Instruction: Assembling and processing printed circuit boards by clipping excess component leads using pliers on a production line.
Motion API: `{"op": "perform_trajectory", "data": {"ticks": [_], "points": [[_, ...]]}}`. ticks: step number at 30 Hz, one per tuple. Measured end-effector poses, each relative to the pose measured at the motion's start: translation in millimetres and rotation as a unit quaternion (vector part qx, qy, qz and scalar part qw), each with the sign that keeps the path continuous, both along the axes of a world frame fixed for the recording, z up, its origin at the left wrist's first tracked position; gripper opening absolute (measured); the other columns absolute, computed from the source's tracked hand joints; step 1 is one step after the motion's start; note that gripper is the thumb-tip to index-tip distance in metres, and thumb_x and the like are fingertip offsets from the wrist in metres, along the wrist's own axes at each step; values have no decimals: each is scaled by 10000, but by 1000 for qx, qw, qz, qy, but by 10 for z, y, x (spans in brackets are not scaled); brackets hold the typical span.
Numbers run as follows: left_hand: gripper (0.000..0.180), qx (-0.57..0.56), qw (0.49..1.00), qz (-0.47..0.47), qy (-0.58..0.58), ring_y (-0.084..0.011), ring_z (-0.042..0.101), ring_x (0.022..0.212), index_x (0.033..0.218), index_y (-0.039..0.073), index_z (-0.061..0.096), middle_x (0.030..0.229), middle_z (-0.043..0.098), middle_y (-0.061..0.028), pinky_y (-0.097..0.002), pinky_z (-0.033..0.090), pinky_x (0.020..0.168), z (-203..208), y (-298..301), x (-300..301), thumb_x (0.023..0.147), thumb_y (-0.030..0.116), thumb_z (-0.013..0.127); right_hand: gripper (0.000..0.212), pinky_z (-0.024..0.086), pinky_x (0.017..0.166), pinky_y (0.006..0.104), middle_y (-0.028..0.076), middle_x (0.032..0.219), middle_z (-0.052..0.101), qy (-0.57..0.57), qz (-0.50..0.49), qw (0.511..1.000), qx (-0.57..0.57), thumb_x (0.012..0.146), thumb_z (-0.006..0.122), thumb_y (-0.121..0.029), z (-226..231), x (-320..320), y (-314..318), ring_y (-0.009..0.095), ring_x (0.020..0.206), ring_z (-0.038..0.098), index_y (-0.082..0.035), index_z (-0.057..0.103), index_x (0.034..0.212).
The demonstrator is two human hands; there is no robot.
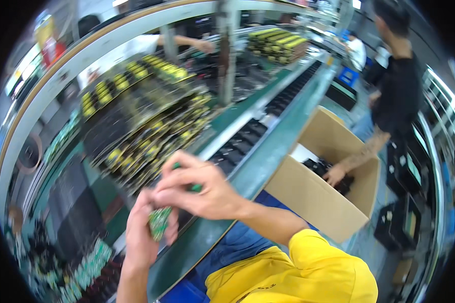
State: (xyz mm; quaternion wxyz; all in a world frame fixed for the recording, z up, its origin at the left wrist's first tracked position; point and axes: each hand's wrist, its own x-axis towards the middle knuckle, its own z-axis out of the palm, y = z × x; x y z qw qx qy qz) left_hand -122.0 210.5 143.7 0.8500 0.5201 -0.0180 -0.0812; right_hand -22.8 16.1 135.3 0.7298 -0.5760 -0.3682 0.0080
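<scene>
My left hand (140, 230) is closed around a small green circuit board (159, 222), held over the near side of the bench. Just above it, my right hand (199, 191) is pinched, its fingertips meeting those of the left. Bits of something green (196, 188) show between the right fingers; its kind is hidden by them and by blur. Beyond both hands stands a stack of dark trays (131, 108) filled with rows of black and yellow parts.
A conveyor belt (242, 141) carrying black parts runs away to the upper right. Beside it stands an open cardboard box (313, 197), with another person's hand (336, 174) reaching into the black parts inside. More green boards (93, 262) lie at lower left. A metal post (225, 55) rises behind.
</scene>
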Motion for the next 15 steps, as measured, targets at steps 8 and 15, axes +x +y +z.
{"op": "perform_trajectory", "data": {"ticks": [8,15], "points": [[106,490,814,145,-278,-118,490,747,1042,68,573,919,610,-45,-282,424,650,64,-210,-47,1140,38,602,55,474,757,276,54,1156,651,74,79,994,-12,1036,865,-100,-168,-52,-151,132,875,574,-52,869,1063],[42,515,781,280,-215,-126,494,782,1062,40,636,946,652,-50,-277,438,712,-5,-109,-236,1099,27,621,7,488,753,315,19,1064,677,-51,-50,997,15,1022,870,-117,-211,-224,19,154,846,595,-122,866,1018]]}}
